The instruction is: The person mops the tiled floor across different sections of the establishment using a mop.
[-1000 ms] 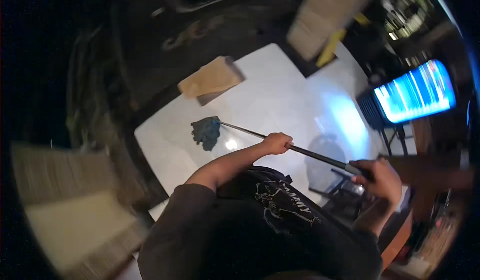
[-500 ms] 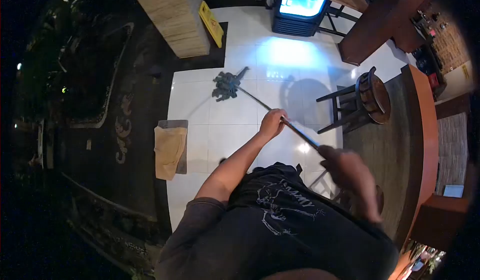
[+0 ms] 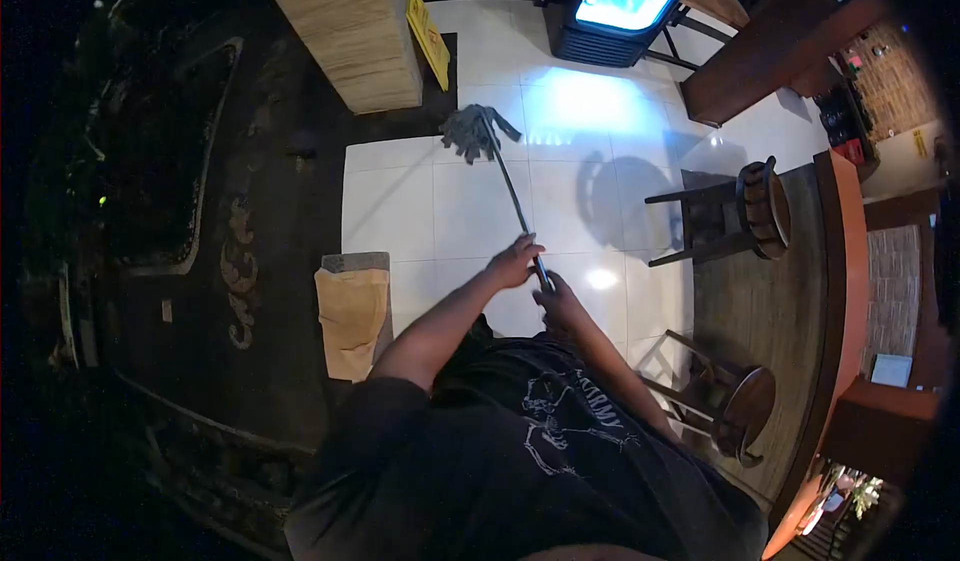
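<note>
A mop (image 3: pixel 468 133) with dark grey strands touches the white tiles at their border with the dark floor. Its thin pole slants down toward my body. My left hand (image 3: pixel 516 262) is closed around the pole, farther forward on it. Close behind, near my waist, my right hand (image 3: pixel 560 303) grips the lower end of the same pole. Some of the right fingers are hidden by the pole and the hand itself.
A yellow floor sign (image 3: pixel 429 41) leans by the pillar (image 3: pixel 350 41). Brown cardboard (image 3: pixel 352 323) lies on a grey mat at left. Wooden stools (image 3: pixel 765 209) stand along the counter (image 3: pixel 850 291) at right. A lit fridge (image 3: pixel 600 46) is ahead.
The mop head has swung forward and slightly right. My right hand has come in from the right toward my waist, closer to my left hand, and the pole stands steeper.
</note>
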Motion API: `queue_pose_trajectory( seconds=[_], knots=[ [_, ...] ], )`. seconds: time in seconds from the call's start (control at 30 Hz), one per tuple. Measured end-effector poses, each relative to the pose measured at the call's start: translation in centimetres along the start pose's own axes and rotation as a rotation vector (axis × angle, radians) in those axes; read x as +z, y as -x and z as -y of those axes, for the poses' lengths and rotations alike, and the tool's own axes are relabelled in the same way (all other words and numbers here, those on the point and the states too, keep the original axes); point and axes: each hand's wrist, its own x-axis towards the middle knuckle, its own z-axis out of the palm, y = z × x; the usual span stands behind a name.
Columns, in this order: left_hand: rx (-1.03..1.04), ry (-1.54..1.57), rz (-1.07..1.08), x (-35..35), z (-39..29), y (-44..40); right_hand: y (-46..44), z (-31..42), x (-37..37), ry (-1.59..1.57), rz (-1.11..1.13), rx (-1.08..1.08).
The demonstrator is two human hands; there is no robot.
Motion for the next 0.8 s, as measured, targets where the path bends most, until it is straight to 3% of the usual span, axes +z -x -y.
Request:
queue_pose_trajectory(
  seconds=[0.07, 0.17, 0.2, 0.3, 0.33, 0.43, 0.47, 0.53, 0.6, 0.8],
  knots=[
    [0.046, -0.069, 0.039, -0.4, 3.9, -0.5, -2.6, 0.4, 3.0, -0.070, -0.064, -0.025],
    [0.237, -0.252, 0.294, -4.5, 2.7, -3.7, -2.3, 1.2, 2.9, -0.118, -0.129, -0.050],
    [0.371, -0.314, 0.144, -3.8, 1.7, -3.6, -0.8, 1.4, 1.8, -0.123, -0.143, -0.049],
    [0.485, -0.118, 0.252, -2.6, -6.5, -5.2, 7.4, 2.8, -3.7, 0.172, -0.093, -0.028],
    [0.496, -0.087, 0.329, -2.3, -9.0, -5.0, 10.1, 2.3, -4.5, 0.356, -0.138, -0.116],
    [0.637, 0.132, 0.295, 1.5, -14.4, -2.6, 17.7, 2.1, -5.7, 0.539, -0.262, 0.025],
    [0.643, 0.150, 0.332, 1.2, -15.9, -2.6, 19.9, 4.6, -5.8, 0.478, -0.269, 0.186],
    [0.664, 0.251, 0.447, 0.5, -15.5, -2.1, 21.0, 6.4, -4.4, 0.393, -0.277, 0.333],
    [0.658, 0.284, 0.495, 0.8, -13.9, -2.0, 18.2, 4.2, -4.5, 0.349, -0.206, 0.335],
    [0.543, -0.120, 0.423, -0.1, -5.6, -9.0, 7.8, 8.6, -5.1, 0.446, -0.164, 0.125]
  ],
)
